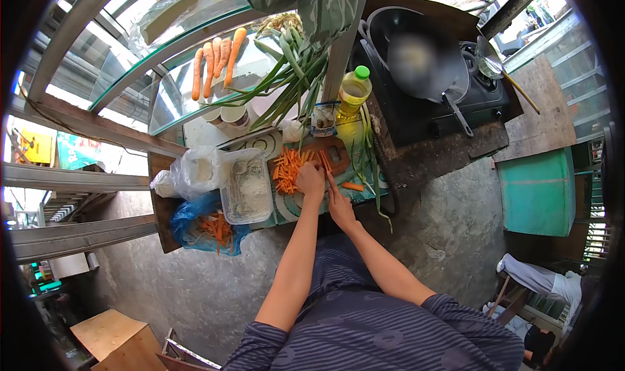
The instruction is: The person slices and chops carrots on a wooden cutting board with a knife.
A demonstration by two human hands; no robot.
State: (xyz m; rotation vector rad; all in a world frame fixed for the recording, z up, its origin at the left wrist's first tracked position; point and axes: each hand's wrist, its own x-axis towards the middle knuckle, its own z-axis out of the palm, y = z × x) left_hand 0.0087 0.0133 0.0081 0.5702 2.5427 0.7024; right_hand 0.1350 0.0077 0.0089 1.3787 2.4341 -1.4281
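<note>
My left hand [310,178] is closed, its fingertips pinching carrot on the brown wooden cutting board [336,148]. Close beside it, my right hand [340,206] grips what looks like a knife [327,165], its thin blade pointing away from me and mostly hard to make out. A heap of carrot strips [286,168] covers the board's left part. Just right of my right hand lies a carrot piece [353,186]. Green onion stalks [370,146] hang over the table's right side. The carrot under my fingertips is partly hidden.
Left of the board stands a plastic tub of white powder [247,189], beside a blue bag of peelings [211,231]. An oil bottle [353,94] is behind the board. Whole carrots [217,62] lie on a glass shelf. A wok [416,58] sits on the stove at right.
</note>
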